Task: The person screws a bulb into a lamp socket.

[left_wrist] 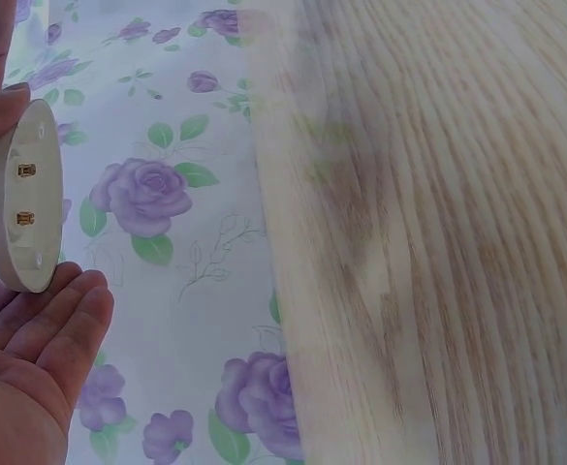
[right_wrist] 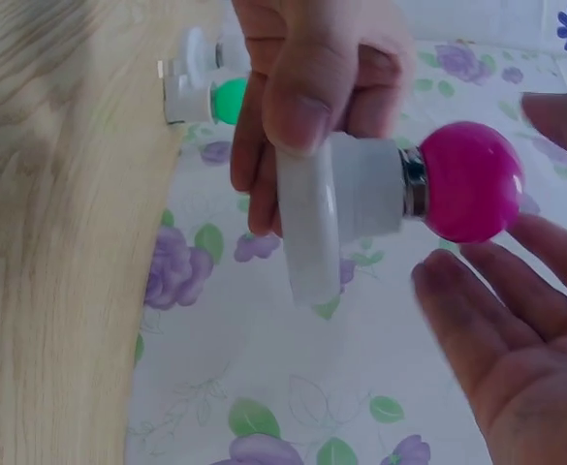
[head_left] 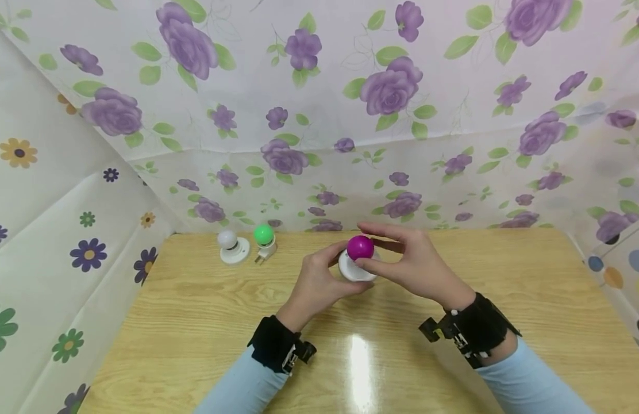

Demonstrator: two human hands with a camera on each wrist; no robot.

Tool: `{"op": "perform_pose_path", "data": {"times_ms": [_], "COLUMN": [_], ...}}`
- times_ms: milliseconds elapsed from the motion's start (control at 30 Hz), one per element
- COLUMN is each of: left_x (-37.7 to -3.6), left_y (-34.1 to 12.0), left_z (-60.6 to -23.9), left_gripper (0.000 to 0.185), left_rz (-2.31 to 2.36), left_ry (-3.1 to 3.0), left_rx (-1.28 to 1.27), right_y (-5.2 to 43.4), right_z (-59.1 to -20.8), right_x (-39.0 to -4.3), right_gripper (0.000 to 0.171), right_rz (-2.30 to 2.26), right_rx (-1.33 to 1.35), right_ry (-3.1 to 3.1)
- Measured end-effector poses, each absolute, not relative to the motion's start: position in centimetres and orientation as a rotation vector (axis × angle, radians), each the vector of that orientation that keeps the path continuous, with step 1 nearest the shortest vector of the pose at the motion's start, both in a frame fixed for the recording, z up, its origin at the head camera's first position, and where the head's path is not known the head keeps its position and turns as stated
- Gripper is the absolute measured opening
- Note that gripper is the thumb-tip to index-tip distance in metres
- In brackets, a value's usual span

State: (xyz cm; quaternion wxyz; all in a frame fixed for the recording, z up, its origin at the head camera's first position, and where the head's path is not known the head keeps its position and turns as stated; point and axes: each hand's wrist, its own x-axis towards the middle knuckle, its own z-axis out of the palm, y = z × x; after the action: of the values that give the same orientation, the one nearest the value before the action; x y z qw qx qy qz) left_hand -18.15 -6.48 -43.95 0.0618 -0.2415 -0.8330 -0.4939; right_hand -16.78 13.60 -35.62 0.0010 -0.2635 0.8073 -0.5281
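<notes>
My left hand (head_left: 319, 282) grips a white round lamp socket (head_left: 352, 269) above the wooden table (head_left: 206, 322). A magenta bulb (head_left: 360, 247) sits screwed in its top. My right hand (head_left: 402, 256) cups the bulb with straight fingers, thumb below and index finger above. In the right wrist view the left hand's fingers (right_wrist: 302, 97) curl round the socket (right_wrist: 346, 208), and the right hand's fingers (right_wrist: 501, 320) lie spread beside the magenta bulb (right_wrist: 469, 181), the thumb apart from it. The left wrist view shows the socket's flat underside (left_wrist: 21, 194) with two brass contacts.
A white bulb in a round white socket (head_left: 231, 246) and a green bulb on a plug adapter (head_left: 264, 240) stand at the table's far left. Flowered sheets (head_left: 319, 115) wall in the table at the back and sides.
</notes>
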Motion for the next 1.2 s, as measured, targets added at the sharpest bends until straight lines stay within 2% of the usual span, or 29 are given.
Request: {"op": "perform_pose_path", "data": {"times_ms": [233,500,867,1033,1200], "left_x": [-18.2,-18.1,-18.3,-18.5,-18.4], "left_y": [-6.3,-6.2,-6.2,-6.2,-6.3], "left_z": [-43.8,-43.7,-43.7,-43.9,-43.9], "left_gripper": [0.068,0.067,0.068,0.068,0.067], "left_rz": [-1.499,-1.477,-1.485,-1.469,-1.482], "left_ry": [-2.534,-2.522,-2.519,-2.512,-2.514], "left_rx": [-0.739,-0.744,-0.757,-0.757,-0.753], "right_y": [14.4,14.4,13.8,13.7,14.1], "right_z": [-37.4,-37.3,-35.9,-35.3,-36.4], "right_x": [-18.0,-17.9,-17.0,-16.8,-17.6], "right_gripper": [0.05,0.041,0.038,0.042,0.048], "right_rz": [-1.608,-1.678,-1.756,-1.698,-1.661], "right_rx": [-0.917,-0.836,-0.753,-0.774,-0.809], "right_ry": [2.452,2.407,2.437,2.489,2.479]}}
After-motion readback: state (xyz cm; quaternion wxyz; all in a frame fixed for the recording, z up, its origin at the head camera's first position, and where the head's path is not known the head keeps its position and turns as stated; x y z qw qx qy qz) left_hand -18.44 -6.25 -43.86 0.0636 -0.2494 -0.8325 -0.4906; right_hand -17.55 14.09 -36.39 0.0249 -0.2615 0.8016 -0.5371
